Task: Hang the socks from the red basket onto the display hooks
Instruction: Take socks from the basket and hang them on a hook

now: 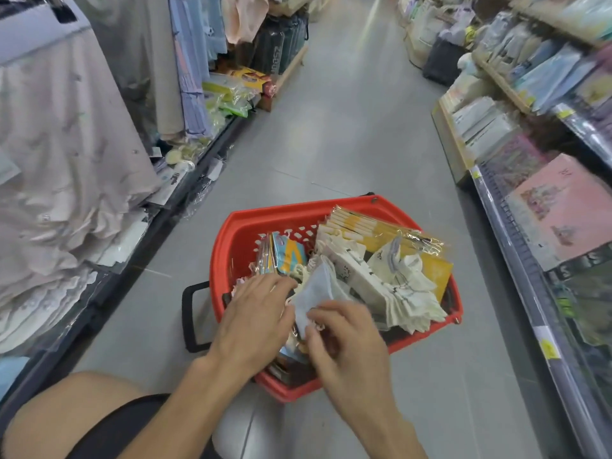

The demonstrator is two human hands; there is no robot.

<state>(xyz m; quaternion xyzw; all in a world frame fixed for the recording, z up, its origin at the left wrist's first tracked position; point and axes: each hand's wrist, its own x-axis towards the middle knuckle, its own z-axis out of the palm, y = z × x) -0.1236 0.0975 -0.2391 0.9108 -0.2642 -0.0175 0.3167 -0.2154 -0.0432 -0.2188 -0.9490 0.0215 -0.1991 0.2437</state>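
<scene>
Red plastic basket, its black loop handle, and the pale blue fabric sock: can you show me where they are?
Red plastic basket (298,207): head view, far rim.
Black loop handle (186,319): head view, outer bar.
Pale blue fabric sock (314,293): head view, middle of the cloth.
</scene>
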